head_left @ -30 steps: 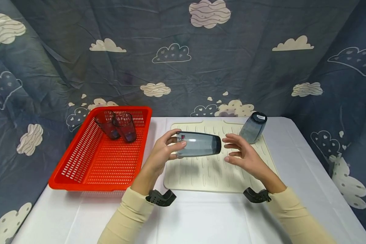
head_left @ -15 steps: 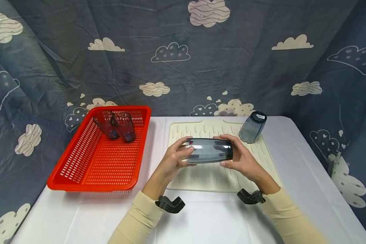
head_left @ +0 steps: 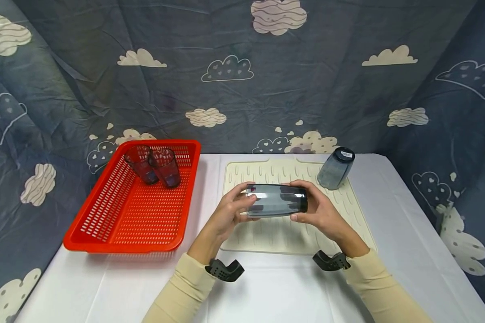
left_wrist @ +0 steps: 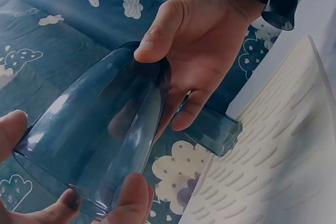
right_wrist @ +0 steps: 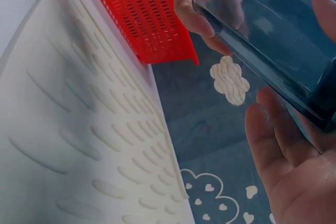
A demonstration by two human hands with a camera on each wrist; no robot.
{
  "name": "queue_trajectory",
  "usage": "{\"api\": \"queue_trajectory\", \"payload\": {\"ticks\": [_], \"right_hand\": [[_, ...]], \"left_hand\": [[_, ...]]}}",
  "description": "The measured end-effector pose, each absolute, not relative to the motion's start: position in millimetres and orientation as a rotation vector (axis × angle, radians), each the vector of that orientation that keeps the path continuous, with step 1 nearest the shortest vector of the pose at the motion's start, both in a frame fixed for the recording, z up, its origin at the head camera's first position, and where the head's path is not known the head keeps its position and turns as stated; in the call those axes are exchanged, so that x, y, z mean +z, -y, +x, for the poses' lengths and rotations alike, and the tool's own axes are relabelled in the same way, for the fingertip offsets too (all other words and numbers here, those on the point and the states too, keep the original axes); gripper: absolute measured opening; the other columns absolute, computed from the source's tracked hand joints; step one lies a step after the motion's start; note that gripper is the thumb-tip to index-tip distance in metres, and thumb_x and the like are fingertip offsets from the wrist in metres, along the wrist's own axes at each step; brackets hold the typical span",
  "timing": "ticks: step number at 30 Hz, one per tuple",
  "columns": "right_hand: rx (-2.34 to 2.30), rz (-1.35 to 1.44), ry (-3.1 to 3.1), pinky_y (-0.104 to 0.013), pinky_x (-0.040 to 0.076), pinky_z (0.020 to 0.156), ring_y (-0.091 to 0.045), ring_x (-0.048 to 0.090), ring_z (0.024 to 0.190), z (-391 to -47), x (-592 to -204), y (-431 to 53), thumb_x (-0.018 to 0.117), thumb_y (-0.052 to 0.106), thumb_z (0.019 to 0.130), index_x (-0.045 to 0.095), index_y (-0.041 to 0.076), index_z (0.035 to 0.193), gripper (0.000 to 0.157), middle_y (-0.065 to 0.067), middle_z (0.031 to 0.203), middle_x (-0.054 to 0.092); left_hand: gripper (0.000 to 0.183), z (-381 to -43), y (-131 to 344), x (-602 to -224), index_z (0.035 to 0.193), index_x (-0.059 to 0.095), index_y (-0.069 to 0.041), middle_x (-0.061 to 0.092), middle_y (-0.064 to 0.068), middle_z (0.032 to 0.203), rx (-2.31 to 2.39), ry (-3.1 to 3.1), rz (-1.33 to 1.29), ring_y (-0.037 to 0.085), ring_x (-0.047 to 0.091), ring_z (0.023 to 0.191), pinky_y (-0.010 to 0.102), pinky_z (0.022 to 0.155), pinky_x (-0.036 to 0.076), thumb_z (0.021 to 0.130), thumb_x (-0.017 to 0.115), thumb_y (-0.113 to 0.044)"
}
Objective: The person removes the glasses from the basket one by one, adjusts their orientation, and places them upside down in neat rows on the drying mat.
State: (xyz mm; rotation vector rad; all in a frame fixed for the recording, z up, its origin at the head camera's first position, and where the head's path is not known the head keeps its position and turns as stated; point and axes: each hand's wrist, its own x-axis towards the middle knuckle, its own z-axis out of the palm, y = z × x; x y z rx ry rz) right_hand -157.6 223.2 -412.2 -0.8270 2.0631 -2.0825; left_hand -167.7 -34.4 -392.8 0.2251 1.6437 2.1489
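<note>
A blue-grey drinking glass lies sideways in the air above the cream drying mat, held between both hands. My left hand grips it around the rim end, thumb on the near side. At the dark base end, my right hand holds it with fingers behind and thumb below. In the left wrist view the right thumb presses on the base of the glass. A second glass stands upside down at the mat's back right corner.
To the left, a red perforated basket holds two glasses leaning at its back. A white cloth covers the table. Behind hangs a dark curtain with cloud prints.
The right hand has come in and taken hold of the glass's base end. Left hand and glass have shifted right and slightly nearer; over the last half second they hardly move.
</note>
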Motion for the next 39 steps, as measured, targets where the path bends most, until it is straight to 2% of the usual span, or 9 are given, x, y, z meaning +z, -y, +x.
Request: {"api": "queue_trajectory", "payload": {"ticks": [5,12,18,21,24,32,35,39], "right_hand": [[-2.139,-0.829,-2.057,-0.019,0.053,0.093,-0.006,0.058,0.119,-158,-408,-223,0.067,-0.019,0.079,0.041,0.003,0.142,0.071,0.007,0.142,0.052],[-2.181,-0.859,-2.075,-0.020,0.054,0.092,-0.009,0.059,0.119,-165,-385,-227,0.067,-0.019,0.079,0.044,0.005,0.142,0.071,0.004,0.141,0.054],[-2.235,-0.782,-2.221,-0.016,0.052,0.091,-0.009,0.056,0.119,-172,-360,-242,0.065,-0.021,0.079,0.044,0.006,0.143,0.073,0.001,0.139,0.049],[-2.276,-0.755,-2.265,-0.014,0.052,0.091,-0.011,0.054,0.119,-178,-350,-250,0.063,-0.022,0.081,0.042,0.005,0.145,0.073,-0.002,0.139,0.045],[-2.324,-0.740,-2.271,-0.014,0.052,0.090,-0.012,0.053,0.118,-184,-343,-255,0.062,-0.022,0.082,0.041,0.003,0.145,0.071,-0.003,0.138,0.044],[-2.267,-0.599,-2.457,-0.009,0.047,0.088,-0.010,0.048,0.113,-197,-336,-262,0.067,-0.010,0.086,0.043,0.011,0.146,0.068,0.002,0.135,0.043],[-2.151,-0.483,-2.595,-0.009,0.044,0.086,-0.011,0.045,0.115,-203,-334,-262,0.070,-0.003,0.087,0.041,0.015,0.148,0.070,0.001,0.139,0.041],[-1.900,-0.325,-2.797,-0.009,0.044,0.084,-0.014,0.046,0.126,-211,-333,-263,0.073,0.010,0.089,0.038,0.026,0.150,0.072,-0.005,0.151,0.038]], "left_hand": [[0.053,-168,34,-392,0.145,0.043,-0.010,0.059,0.006,0.118,2.162,-1.610,0.242,0.015,0.066,0.092,0.035,0.079,0.060,0.094,0.057,-0.017],[0.057,-169,38,-388,0.151,0.036,-0.010,0.050,0.015,0.139,2.215,-1.582,0.298,0.018,0.063,0.108,0.032,0.088,0.058,0.098,0.053,-0.023],[0.051,-168,51,-391,0.146,0.040,-0.005,0.049,0.020,0.146,2.262,-1.722,0.270,0.030,0.059,0.123,0.041,0.106,0.050,0.098,0.054,-0.018],[0.049,-168,57,-393,0.143,0.043,-0.003,0.050,0.021,0.145,2.274,-1.827,0.262,0.032,0.055,0.127,0.044,0.109,0.047,0.097,0.056,-0.014],[0.047,-167,61,-395,0.141,0.046,-0.002,0.051,0.022,0.143,2.282,-1.904,0.253,0.030,0.054,0.128,0.040,0.107,0.048,0.096,0.058,-0.011],[0.048,-164,66,-400,0.141,0.046,0.003,0.053,0.021,0.140,2.231,-2.006,0.241,0.022,0.057,0.122,0.024,0.099,0.048,0.095,0.058,-0.006],[0.048,-164,68,-402,0.140,0.047,0.002,0.053,0.020,0.139,2.220,-2.040,0.223,0.025,0.057,0.123,0.022,0.097,0.048,0.094,0.058,-0.005],[0.046,-164,70,-403,0.139,0.049,0.001,0.053,0.022,0.140,2.218,-2.053,0.212,0.028,0.057,0.124,0.020,0.095,0.048,0.094,0.059,-0.005]]}}
